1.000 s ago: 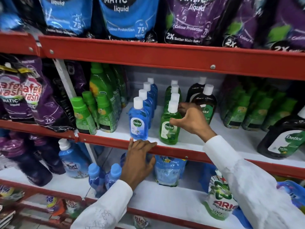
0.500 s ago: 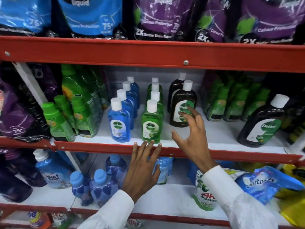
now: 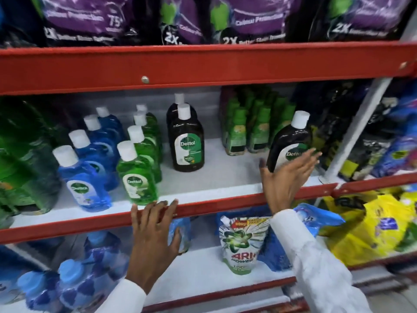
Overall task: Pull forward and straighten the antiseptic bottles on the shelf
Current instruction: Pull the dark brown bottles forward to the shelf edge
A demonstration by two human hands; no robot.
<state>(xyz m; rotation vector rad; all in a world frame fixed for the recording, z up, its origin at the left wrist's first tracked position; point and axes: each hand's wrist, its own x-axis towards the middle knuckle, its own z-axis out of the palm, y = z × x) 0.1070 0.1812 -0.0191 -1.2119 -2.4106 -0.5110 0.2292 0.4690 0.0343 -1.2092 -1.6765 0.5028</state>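
Observation:
On the middle shelf [image 3: 214, 186] stand rows of antiseptic bottles: a blue row with its front bottle [image 3: 84, 179], a green row with its front bottle [image 3: 136, 176], and two dark brown bottles one behind the other [image 3: 188, 143]. A lone tilted dark brown bottle [image 3: 290, 141] stands further right. My right hand [image 3: 286, 177] is spread open in front of that bottle, fingers over its label and thumb at its lower left. My left hand [image 3: 155, 231] rests flat with its fingertips on the shelf's red front lip, below the green row.
Small green bottles [image 3: 252, 127] crowd the back of the shelf, large green bottles [image 3: 24, 159] stand at the left. Purple pouches [image 3: 225, 19] hang above. Below lie blue bottles [image 3: 74, 283], an Ariel pouch [image 3: 240, 242] and yellow bags [image 3: 370, 224]. A white upright post [image 3: 361, 129] stands at right.
The view has swung right. My right hand left the green front bottle, passed the middle brown bottles and now reaches the lone brown bottle at right. My left hand stayed on the shelf lip.

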